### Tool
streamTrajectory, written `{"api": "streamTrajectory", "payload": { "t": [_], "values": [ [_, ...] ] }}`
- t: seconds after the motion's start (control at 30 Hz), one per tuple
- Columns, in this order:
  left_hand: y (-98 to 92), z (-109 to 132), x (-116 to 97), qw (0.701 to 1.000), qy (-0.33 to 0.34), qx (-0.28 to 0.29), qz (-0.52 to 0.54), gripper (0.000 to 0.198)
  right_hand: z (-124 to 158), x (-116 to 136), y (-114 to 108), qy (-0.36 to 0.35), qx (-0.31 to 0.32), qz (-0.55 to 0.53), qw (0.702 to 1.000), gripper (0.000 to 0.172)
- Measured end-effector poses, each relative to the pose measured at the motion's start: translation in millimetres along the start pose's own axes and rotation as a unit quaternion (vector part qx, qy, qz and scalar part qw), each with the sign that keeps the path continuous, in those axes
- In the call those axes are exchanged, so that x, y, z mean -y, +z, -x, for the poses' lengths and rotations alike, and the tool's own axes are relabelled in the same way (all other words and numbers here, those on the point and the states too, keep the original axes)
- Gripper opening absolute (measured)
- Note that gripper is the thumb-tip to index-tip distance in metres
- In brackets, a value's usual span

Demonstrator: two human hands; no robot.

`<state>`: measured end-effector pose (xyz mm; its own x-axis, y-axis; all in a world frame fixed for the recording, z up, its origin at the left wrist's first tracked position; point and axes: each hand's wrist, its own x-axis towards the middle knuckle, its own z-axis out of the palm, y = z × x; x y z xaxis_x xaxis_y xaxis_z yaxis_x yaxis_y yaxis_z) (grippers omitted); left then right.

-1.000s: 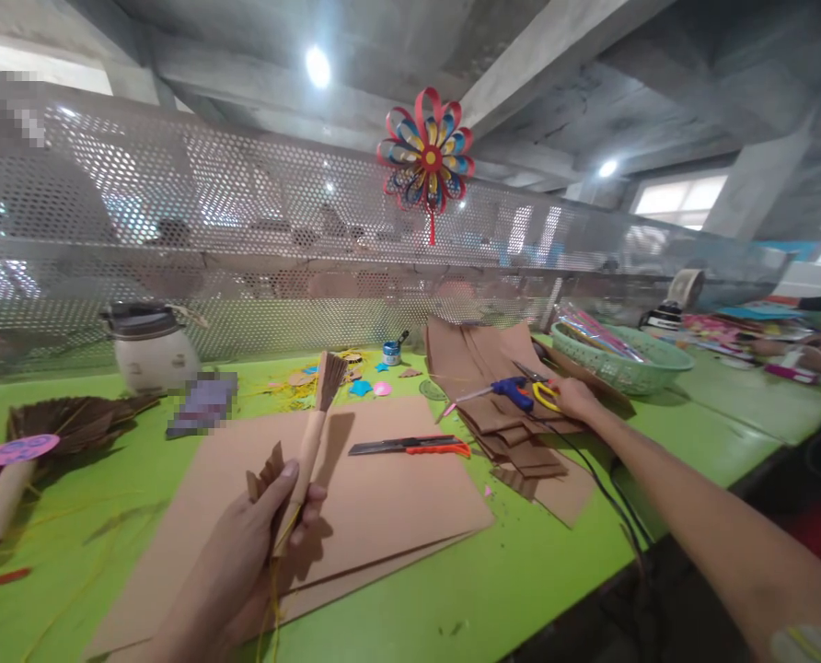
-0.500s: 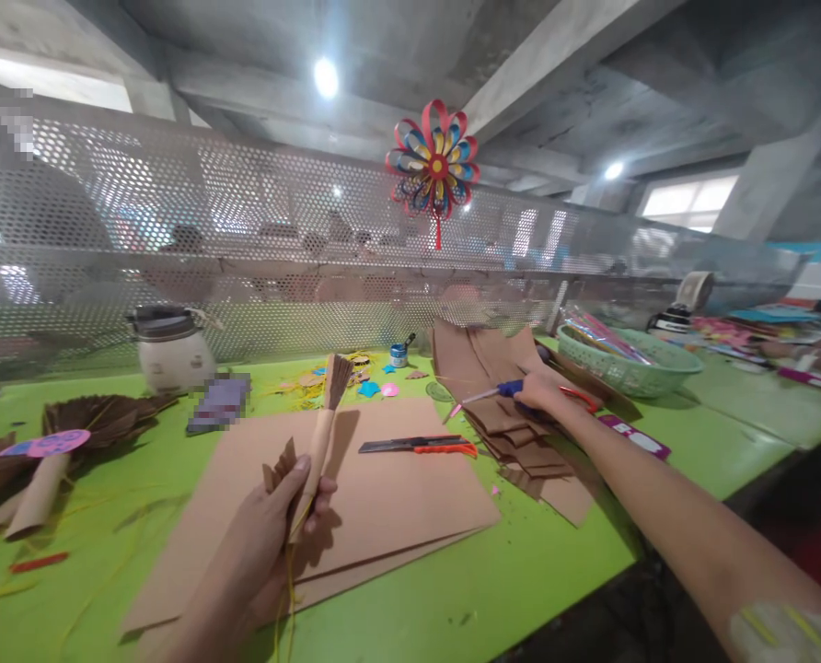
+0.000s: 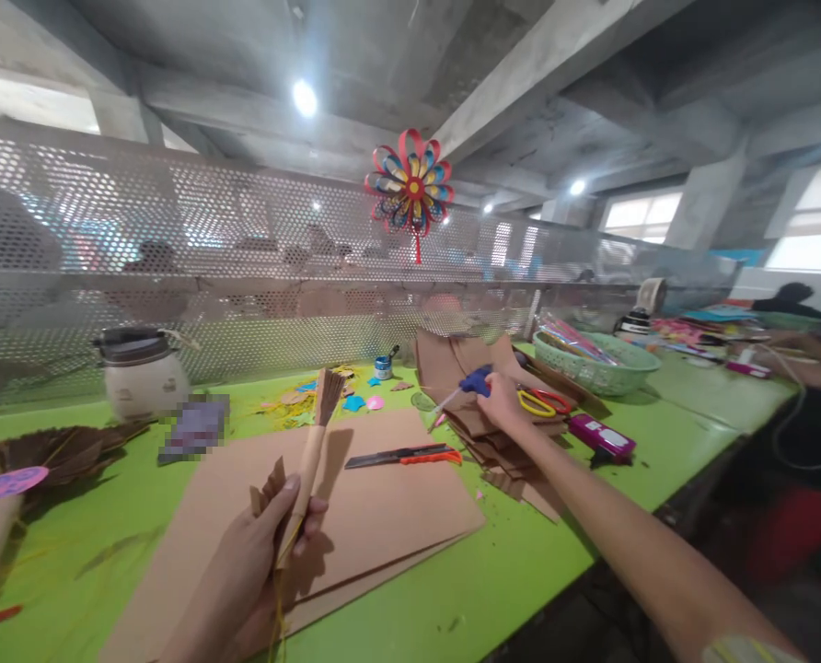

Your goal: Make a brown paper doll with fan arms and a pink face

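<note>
My left hand (image 3: 255, 543) is closed around a rolled brown paper tube (image 3: 300, 488) with a pleated, brush-like tuft at its upper end. Yellow string hangs below it, and another pleated paper piece (image 3: 268, 488) sticks out behind my thumb. My right hand (image 3: 503, 402) grips a blue-handled tool (image 3: 476, 379) with a thin pale shaft pointing left, over a stack of folded brown paper (image 3: 500, 451); its exact kind is unclear. Scissors (image 3: 538, 402) with yellow and red handles lie beside that hand. A utility knife (image 3: 407, 456) rests on flat brown sheets (image 3: 397, 516).
On the green table (image 3: 521, 571) stand a white jar (image 3: 144, 382), a small blue pot (image 3: 383, 366) and a green basket (image 3: 600, 368). A purple box (image 3: 602, 436) lies at right. Pleated paper fans (image 3: 58, 451) lie at left. A perforated screen (image 3: 245, 276) runs behind.
The view has turned right. My right hand, still holding the blue tool, has shifted slightly, and the scissors' yellow handle now shows. My left hand keeps its hold on the paper tube.
</note>
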<state>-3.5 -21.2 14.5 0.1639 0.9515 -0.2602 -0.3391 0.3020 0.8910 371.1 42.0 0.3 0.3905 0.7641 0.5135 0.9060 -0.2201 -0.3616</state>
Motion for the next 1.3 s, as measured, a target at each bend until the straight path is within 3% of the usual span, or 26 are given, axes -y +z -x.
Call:
{"api": "streamTrajectory", "payload": {
  "t": [0.13,0.17,0.23,0.3,0.37,0.43,0.53,0.63,0.8,0.97,1.13,1.3],
  "values": [
    [2.4,1,-8,0.999,0.044,-0.031,0.005,0.008,18,52,-16,-0.05,-0.053,-0.095,0.993,0.034],
    [1.7,1,-11,0.997,0.067,-0.04,0.006,0.007,21,64,-24,-0.071,-0.078,-0.198,0.975,0.036],
    [-1.5,-1,-16,0.992,0.112,-0.055,0.006,0.011,25,84,-40,-0.073,-0.099,-0.388,0.914,0.039],
    [-6.1,-5,-20,0.99,0.133,-0.055,0.003,0.013,28,98,-54,-0.042,-0.087,-0.552,0.828,0.038],
    [-10.2,-9,-21,0.989,0.138,-0.045,0.011,0.011,31,108,-62,-0.008,-0.037,-0.68,0.732,0.032],
    [-12.2,-11,-20,0.989,0.138,-0.059,0.017,0.01,37,117,-64,0.004,0.067,-0.744,0.665,0.026],
    [-10.9,-6,-17,0.986,0.151,-0.064,0.018,0.009,53,135,-64,0.001,0.222,-0.744,0.63,0.024],
    [-8.0,1,-13,0.985,0.169,-0.033,0.024,0.006,72,156,-70,-0.012,0.304,-0.706,0.64,0.02],
    [-7.5,3,-6,0.978,0.189,0.027,0.079,0.024,98,172,-72,-0.093,0.386,-0.637,0.66,0.019],
    [-5.5,9,-6,0.981,0.162,0.026,0.103,0.024,110,167,-63,-0.143,0.371,-0.53,0.749,0.02],
    [-1.2,16,-6,0.983,0.119,0.035,0.132,0.028,115,158,-68,-0.15,0.331,-0.481,0.798,0.029],
    [-0.6,19,-5,0.982,0.153,0.053,0.099,0.041,119,150,-73,-0.138,0.306,-0.418,0.844,0.039]
  ]
}}
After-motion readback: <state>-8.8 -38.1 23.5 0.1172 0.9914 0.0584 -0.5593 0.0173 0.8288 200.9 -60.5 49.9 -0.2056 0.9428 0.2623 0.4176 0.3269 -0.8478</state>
